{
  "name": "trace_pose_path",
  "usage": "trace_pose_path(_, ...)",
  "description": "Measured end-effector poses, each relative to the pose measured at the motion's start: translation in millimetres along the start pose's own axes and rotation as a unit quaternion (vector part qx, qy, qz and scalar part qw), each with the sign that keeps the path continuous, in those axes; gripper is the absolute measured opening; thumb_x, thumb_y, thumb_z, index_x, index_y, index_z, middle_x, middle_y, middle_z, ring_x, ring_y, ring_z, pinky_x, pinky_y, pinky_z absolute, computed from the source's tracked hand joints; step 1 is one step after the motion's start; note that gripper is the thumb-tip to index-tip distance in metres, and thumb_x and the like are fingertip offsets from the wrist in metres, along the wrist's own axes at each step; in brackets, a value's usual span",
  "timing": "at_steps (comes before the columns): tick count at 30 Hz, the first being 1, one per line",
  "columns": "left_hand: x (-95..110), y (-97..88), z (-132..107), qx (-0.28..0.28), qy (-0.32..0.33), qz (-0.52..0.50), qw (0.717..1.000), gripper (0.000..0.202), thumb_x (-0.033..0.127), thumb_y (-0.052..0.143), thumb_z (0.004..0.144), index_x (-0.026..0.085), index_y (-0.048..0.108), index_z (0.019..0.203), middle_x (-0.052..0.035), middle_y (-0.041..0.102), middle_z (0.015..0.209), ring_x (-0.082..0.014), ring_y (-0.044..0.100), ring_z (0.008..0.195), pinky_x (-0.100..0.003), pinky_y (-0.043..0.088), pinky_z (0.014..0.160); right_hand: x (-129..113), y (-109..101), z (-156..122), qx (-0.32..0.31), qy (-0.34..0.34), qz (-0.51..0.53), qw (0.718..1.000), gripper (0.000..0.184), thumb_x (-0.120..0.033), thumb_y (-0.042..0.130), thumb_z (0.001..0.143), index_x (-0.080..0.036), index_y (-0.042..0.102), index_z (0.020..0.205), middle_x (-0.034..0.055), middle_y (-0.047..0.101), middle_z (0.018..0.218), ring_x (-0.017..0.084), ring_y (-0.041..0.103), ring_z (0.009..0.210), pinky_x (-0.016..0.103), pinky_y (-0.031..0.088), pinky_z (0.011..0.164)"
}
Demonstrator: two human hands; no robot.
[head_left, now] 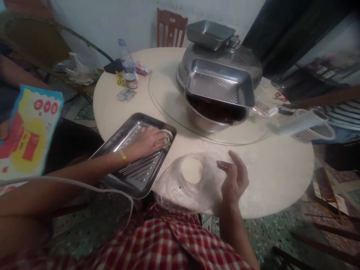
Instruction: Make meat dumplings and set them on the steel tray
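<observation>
My left hand (148,141) reaches into a steel tray (132,176) at the near left of the round table (275,168). Its fingers are closed on a pale folded dumpling (167,137) at the tray's far corner. My right hand (234,178) hovers over the table's near edge, fingers loosely spread, holding nothing. Just left of it lies a clear plastic sheet (180,191) with a round white dough wrapper (192,170) on it.
A steel bowl of dark filling (216,114) sits mid-table, an empty steel tray (219,84) resting on it, a domed lid (242,60) and another tray (209,33) behind. A bottle (127,62) and jar (131,80) stand far left; a white basket (309,125) lies at right.
</observation>
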State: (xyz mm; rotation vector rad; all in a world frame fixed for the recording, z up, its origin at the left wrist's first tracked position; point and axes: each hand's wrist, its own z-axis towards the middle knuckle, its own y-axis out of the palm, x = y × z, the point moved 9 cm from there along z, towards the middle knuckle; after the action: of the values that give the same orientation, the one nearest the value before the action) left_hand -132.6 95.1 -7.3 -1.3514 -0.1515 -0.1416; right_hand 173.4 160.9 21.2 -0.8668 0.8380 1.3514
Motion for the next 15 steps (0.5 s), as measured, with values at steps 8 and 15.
trace_pose_path(8,17.4,7.0,9.3,-0.005,0.061,-0.028,0.998,0.022,0.029,0.051,0.092,0.021,0.071,0.089,-0.0085,0.064,0.096,-0.0251,0.049,0.090,-0.039,0.032,0.075,0.4,0.3,0.3,0.001,0.009,-0.004,1.000,0.030,-0.033,0.053,0.092,-0.021,0.065,0.117,0.0102,0.065,0.124,0.013,0.071,0.073,0.030,0.061,0.065)
trace_pose_path(15,20.5,11.6,8.6,-0.010,0.076,-0.033,0.997,0.019,0.028,0.055,0.090,0.021,0.072,0.095,-0.0101,0.064,0.101,-0.0266,0.048,0.095,-0.039,0.033,0.076,0.7,0.4,-0.5,-0.002,0.018,-0.015,1.000,0.032,-0.035,0.053,0.092,-0.020,0.064,0.118,0.0112,0.064,0.125,0.013,0.070,0.073,0.031,0.061,0.066)
